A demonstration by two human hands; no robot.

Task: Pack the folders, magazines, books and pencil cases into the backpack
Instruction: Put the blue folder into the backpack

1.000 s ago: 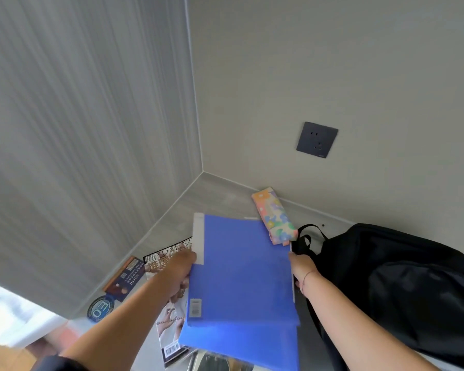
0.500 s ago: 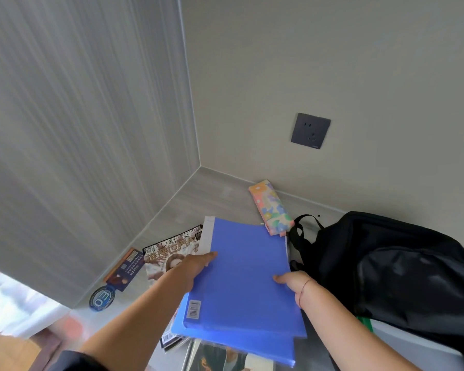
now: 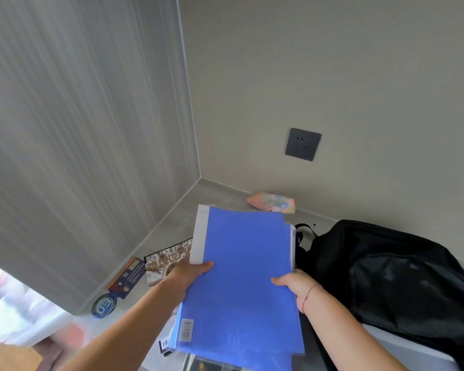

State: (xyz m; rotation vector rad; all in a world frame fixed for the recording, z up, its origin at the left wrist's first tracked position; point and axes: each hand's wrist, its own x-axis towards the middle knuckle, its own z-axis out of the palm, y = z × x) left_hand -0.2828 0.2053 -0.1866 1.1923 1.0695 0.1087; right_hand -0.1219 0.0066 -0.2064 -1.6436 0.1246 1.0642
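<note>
Gripping blue folders (image 3: 241, 277) at both side edges, left hand (image 3: 188, 274) & right hand (image 3: 295, 283) pinch w/ thumbs on top, stack held level above magazines (image 3: 169, 259), prob. to square it before backpack (image 3: 391, 285) at right.

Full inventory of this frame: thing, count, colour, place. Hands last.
blue folders: at least two, stacked, held above the desk centre
backpack: one, black, right
pencil case: one, pastel multicolour, by back wall
magazine: one, printed cover, left of folders, partly hidden
book: one, dark with orange edge, by left wall
round badge: one, blue, front left
wall socket: one, dark grey, back wall
left hand: grips folders' left edge
right hand: grips folders' right edge
</note>
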